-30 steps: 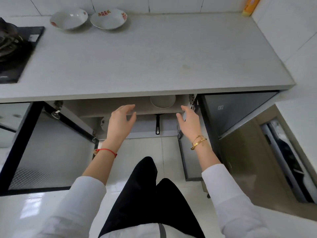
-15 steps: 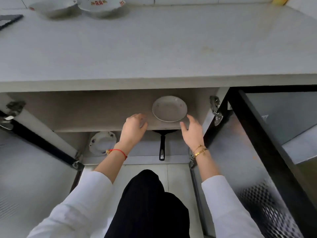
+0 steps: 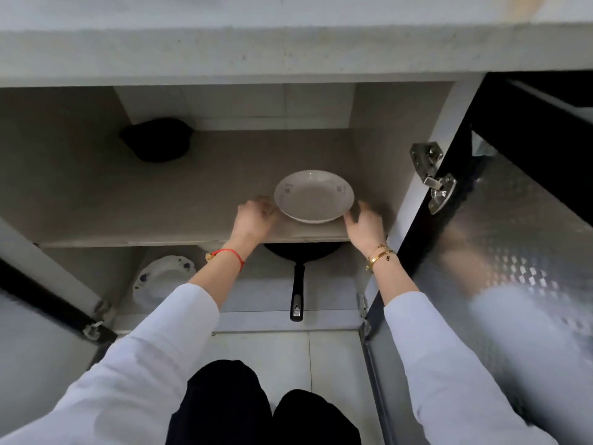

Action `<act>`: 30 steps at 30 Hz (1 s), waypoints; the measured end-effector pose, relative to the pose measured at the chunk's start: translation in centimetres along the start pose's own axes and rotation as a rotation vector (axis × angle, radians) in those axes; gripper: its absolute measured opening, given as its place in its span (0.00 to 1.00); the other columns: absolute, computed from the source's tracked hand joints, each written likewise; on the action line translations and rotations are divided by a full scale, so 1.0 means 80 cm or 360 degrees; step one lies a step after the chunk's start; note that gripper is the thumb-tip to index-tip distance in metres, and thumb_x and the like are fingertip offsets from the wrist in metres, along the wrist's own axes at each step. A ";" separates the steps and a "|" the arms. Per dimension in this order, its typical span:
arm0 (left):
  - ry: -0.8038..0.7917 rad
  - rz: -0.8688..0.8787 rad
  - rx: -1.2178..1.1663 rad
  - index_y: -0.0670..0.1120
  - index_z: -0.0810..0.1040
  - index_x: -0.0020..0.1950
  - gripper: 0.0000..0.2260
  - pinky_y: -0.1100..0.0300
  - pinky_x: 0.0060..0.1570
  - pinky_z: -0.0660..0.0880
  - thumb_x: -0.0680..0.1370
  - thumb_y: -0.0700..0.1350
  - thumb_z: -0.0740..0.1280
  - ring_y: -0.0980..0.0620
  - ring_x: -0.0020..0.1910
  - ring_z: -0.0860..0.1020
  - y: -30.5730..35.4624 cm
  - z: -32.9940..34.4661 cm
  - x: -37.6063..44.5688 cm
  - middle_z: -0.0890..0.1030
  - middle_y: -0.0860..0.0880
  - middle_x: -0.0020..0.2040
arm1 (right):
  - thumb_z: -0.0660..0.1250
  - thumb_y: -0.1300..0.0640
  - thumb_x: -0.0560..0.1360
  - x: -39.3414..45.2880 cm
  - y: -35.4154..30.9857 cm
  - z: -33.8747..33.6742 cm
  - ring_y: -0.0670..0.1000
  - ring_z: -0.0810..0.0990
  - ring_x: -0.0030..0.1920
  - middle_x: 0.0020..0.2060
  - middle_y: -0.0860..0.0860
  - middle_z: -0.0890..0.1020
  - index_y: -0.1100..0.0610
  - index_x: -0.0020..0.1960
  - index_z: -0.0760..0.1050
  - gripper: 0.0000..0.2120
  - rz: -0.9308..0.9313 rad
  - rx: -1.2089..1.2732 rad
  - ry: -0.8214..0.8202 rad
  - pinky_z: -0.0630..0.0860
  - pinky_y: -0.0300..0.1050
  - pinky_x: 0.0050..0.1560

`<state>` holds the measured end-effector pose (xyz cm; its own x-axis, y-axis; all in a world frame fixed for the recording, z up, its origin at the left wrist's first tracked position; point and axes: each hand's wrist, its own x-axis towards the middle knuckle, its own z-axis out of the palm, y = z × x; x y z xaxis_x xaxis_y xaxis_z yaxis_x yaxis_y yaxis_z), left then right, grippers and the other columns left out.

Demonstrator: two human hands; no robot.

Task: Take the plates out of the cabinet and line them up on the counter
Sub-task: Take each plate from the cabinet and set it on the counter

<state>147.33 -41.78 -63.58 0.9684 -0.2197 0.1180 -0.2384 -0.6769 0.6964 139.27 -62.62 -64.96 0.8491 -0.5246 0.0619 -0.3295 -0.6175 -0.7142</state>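
A white plate [image 3: 313, 197] with small flower marks rests near the front edge of the cabinet's upper shelf [image 3: 167, 207]. My left hand [image 3: 255, 218] is at its left rim and my right hand [image 3: 364, 221] at its right rim, fingers spread, both blurred; whether they touch the rim I cannot tell. A second white plate [image 3: 163, 277] with blue marks leans in the lower compartment at the left. The counter [image 3: 288, 49] runs across the top of the view.
A black pan [image 3: 298, 277] lies under the shelf, handle pointing toward me. A dark object [image 3: 157, 139] sits at the shelf's back left. Both cabinet doors stand open: a shiny patterned one [image 3: 513, 252] on the right, another [image 3: 41, 332] on the left.
The view has dropped lower and closer into the cabinet. Both hands have moved forward to either side of the plate on the upper shelf.
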 end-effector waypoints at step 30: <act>0.0150 -0.0185 -0.0508 0.45 0.84 0.55 0.13 0.72 0.53 0.73 0.72 0.43 0.74 0.61 0.48 0.81 -0.026 -0.051 -0.072 0.85 0.50 0.50 | 0.65 0.61 0.75 -0.086 -0.043 0.011 0.44 0.75 0.47 0.48 0.44 0.78 0.56 0.64 0.73 0.17 -0.0185 0.0457 0.0151 0.69 0.28 0.45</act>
<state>142.50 -36.27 -62.84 0.9938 -0.0781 0.0795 -0.1058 -0.4365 0.8934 134.96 -56.38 -63.54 0.8275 -0.5208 0.2095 -0.0911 -0.4929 -0.8653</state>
